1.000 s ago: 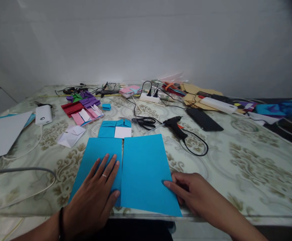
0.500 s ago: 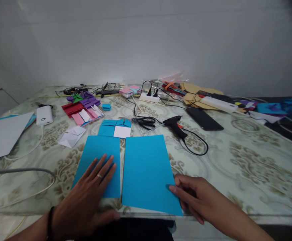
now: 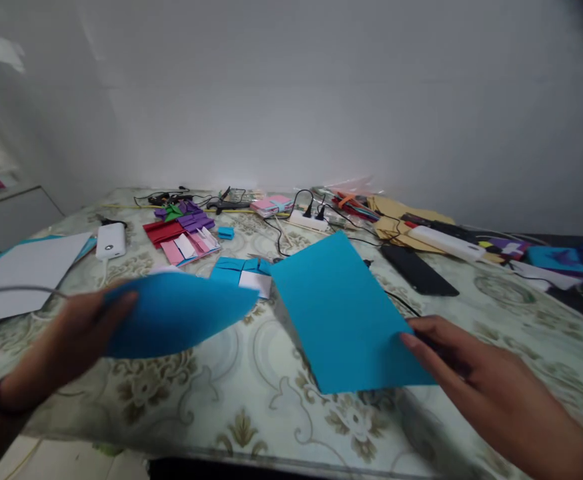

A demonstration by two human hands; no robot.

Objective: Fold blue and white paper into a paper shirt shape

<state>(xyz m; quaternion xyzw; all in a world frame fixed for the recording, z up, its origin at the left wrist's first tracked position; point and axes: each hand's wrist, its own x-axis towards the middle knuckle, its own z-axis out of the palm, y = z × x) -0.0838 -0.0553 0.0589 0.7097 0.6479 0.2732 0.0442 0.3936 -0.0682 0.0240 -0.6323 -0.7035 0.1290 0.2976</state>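
Note:
My left hand (image 3: 89, 327) grips one end of a blue sheet of paper (image 3: 181, 313), which is lifted off the table, bent and blurred by motion. Between thumb and fingers, my right hand (image 3: 466, 373) pinches the lower right corner of a second blue sheet (image 3: 344, 320), raised and tilted above the table. Just beyond the sheets lie folded blue paper pieces (image 3: 229, 267) with a white square (image 3: 255, 283) on them. The right sheet covers most of the glue gun and scissors behind it.
At the left are a white sheet (image 3: 26, 273) on a stack and a white power bank (image 3: 111, 241). Folded red paper (image 3: 164, 233) and purple paper (image 3: 196, 221) lie farther back, near a power strip (image 3: 307, 221). A black phone (image 3: 418, 270) lies to the right.
Both blue sheets have come up off the table and apart. My left hand, flat on its sheet before, now grips it further left; my right hand has moved right and up with its sheet.

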